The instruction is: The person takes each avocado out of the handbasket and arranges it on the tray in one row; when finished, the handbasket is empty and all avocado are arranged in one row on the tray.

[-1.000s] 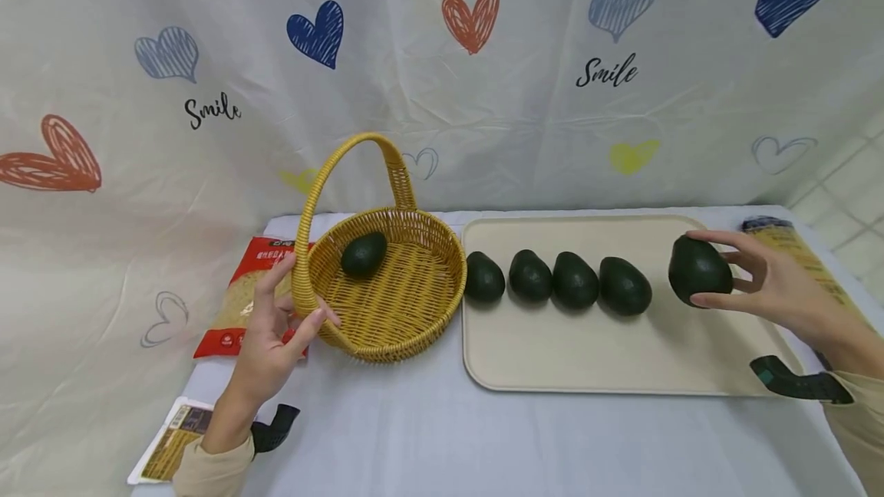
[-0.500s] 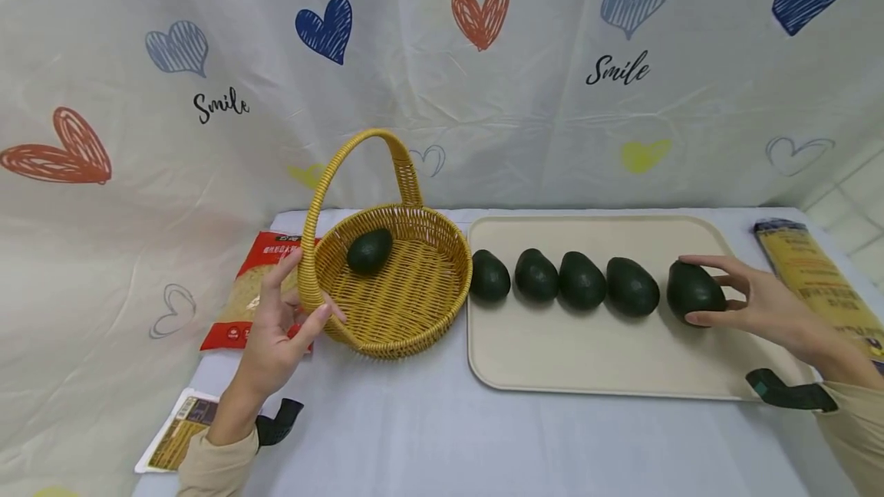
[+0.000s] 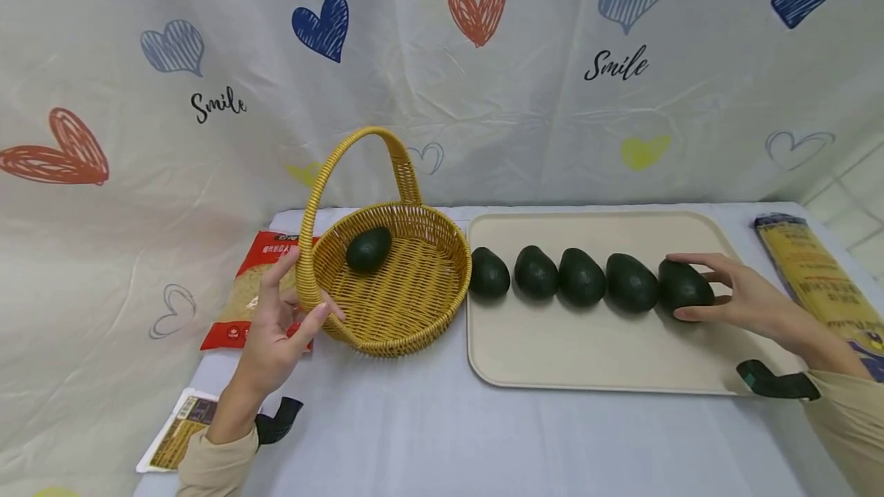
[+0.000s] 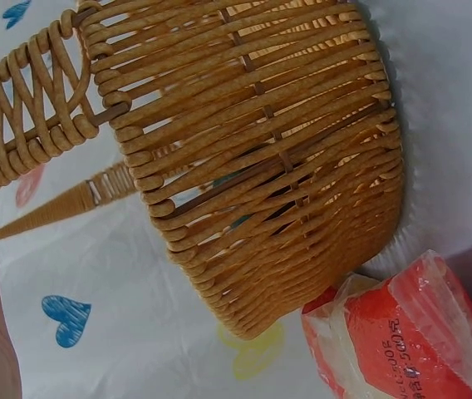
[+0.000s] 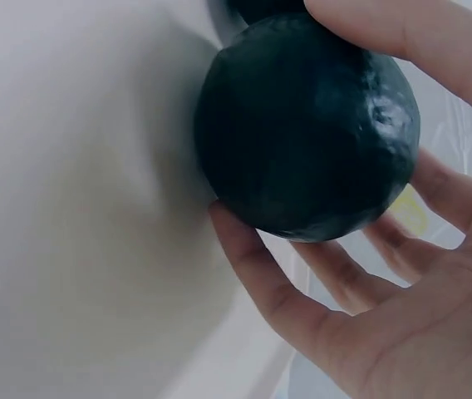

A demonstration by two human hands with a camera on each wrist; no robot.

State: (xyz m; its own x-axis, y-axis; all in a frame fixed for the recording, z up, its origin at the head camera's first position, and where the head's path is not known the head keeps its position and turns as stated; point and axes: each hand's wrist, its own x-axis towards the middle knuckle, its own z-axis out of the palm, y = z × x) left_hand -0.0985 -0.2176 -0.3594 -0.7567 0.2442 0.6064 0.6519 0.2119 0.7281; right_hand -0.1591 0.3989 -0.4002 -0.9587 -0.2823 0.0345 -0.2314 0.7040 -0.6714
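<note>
My left hand (image 3: 272, 336) holds the handle (image 3: 308, 267) of a yellow wicker basket (image 3: 394, 347) low on its left side, the thumb in front. Inside the basket lies one dark green avocado (image 3: 369, 250). With thumb and fingers, my right hand (image 3: 749, 301) grips another avocado (image 3: 684, 287) at the right end of a row on a beige tray (image 3: 587, 351). The right wrist view shows this avocado (image 5: 307, 125) close up, with fingers round its side. Next to it on the tray sit several more avocados (image 3: 631, 284), side by side toward the basket.
A red food packet (image 3: 238, 290) lies behind my left hand, partly under the basket's side. A flat yellow-and-white package (image 3: 178, 436) is at the lower left. Right of the tray rests a long yellow packet (image 3: 818, 274). A heart-printed curtain (image 3: 539, 83) hangs behind the table.
My right hand has lowered the avocado onto the tray and brought it left, up against the end of the row. My left hand stays on the basket handle.
</note>
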